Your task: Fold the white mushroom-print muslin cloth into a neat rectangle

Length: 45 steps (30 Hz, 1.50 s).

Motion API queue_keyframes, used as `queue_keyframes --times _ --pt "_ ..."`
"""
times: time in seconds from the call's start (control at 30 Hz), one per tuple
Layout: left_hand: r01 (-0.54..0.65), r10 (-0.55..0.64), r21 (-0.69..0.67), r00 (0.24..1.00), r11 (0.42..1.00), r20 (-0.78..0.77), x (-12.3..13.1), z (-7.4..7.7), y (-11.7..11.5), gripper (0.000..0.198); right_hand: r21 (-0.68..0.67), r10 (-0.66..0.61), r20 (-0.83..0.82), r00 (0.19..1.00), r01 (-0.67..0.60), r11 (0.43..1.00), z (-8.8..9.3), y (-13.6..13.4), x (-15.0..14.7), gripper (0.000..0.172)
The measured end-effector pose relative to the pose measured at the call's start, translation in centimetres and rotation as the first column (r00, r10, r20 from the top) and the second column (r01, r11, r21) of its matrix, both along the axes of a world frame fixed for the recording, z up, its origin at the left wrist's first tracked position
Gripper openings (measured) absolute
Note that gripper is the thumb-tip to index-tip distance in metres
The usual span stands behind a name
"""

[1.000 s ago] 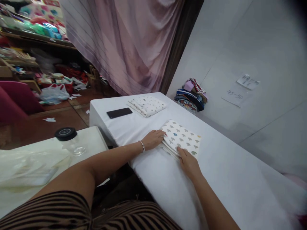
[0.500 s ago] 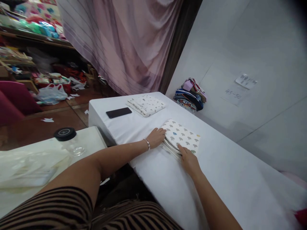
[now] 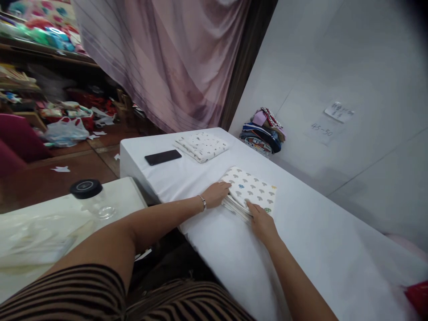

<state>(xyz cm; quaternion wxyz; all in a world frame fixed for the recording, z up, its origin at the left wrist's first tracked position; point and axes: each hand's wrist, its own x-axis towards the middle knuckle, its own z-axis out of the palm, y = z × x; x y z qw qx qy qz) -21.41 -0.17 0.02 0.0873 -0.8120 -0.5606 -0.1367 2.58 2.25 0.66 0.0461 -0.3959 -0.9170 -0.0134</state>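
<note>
A folded white cloth with small printed shapes point(image 3: 253, 189) lies on the white table point(image 3: 310, 240). My left hand point(image 3: 217, 194) rests at the cloth's left edge, fingers lying flat against it. My right hand point(image 3: 262, 222) sits at the cloth's near edge, fingertips pressing on the fabric. Neither hand lifts the cloth. A bracelet circles my left wrist.
A second folded printed cloth point(image 3: 201, 146) and a black phone point(image 3: 162, 157) lie at the table's far end. A pile of colourful fabric point(image 3: 264, 131) sits against the wall. To the left, a jar with a black lid point(image 3: 89, 196) stands on a lower white surface. A pink curtain point(image 3: 174, 58) hangs behind.
Both hands stay on the folded cloth and shift only slightly along its edges. The camera view has drifted a little.
</note>
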Motion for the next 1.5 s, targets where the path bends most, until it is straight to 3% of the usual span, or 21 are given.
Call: queue_keyframes --times 0.2,0.37,0.43,0.53,0.67,0.73,0.87,1.13,1.3,1.5 --pt "-0.071 0.06 0.102 0.992 0.992 0.108 -0.2 0.0 -1.2 0.015 0.045 -0.008 0.006 1.0 0.007 0.999 -0.2 0.3 -0.4 0.061" --pt "0.029 -0.034 0.019 0.95 0.999 0.311 -1.5 0.1 -1.6 0.018 0.106 0.022 -0.016 1.0 -0.02 0.994 -0.1 0.0 -0.6 0.06" --pt "0.04 -0.03 -0.015 0.906 0.999 0.422 -2.3 0.0 -1.7 0.023 0.166 0.079 -0.09 0.993 -0.063 0.984 -0.2 -0.6 -0.8 0.058" --pt "-0.022 0.083 -0.113 0.822 0.993 0.564 -3.4 0.0 -1.5 0.028 0.283 0.236 -0.242 0.941 -0.165 0.945 -0.6 -2.1 -1.7 0.05" --pt "0.026 0.165 -0.258 0.707 0.966 0.687 -4.4 0.3 -0.8 0.026 0.197 0.392 -0.376 0.84 -0.342 0.919 -1.3 -4.0 -4.2 0.039" --pt "0.083 0.154 -0.281 0.672 0.956 0.724 -4.8 0.4 -0.5 0.032 0.111 0.368 -0.416 0.832 -0.356 0.928 -1.5 -4.3 -5.8 0.038" --pt "0.15 0.153 -0.326 0.655 0.933 0.74 -5.1 0.8 -0.4 0.045 0.053 0.24 -0.434 0.868 -0.242 0.969 -1.3 -3.8 -8.6 0.042" --pt "0.165 0.13 -0.286 0.61 0.944 0.781 -4.9 0.2 -0.2 0.076 -0.063 0.023 -0.488 0.872 -0.062 0.996 -3.2 -3.9 -11.3 0.053" --pt "0.152 0.104 -0.228 0.567 0.962 0.817 -4.7 -0.7 -0.1 0.074 -0.019 0.023 -0.535 0.845 -0.039 0.999 -3.5 -3.7 -11.2 0.05" --pt "0.16 0.101 -0.217 0.53 0.963 0.842 -4.9 -1.0 0.1 0.072 0.044 0.025 -0.467 0.884 -0.005 0.999 -1.6 -2.8 -10.6 0.043"
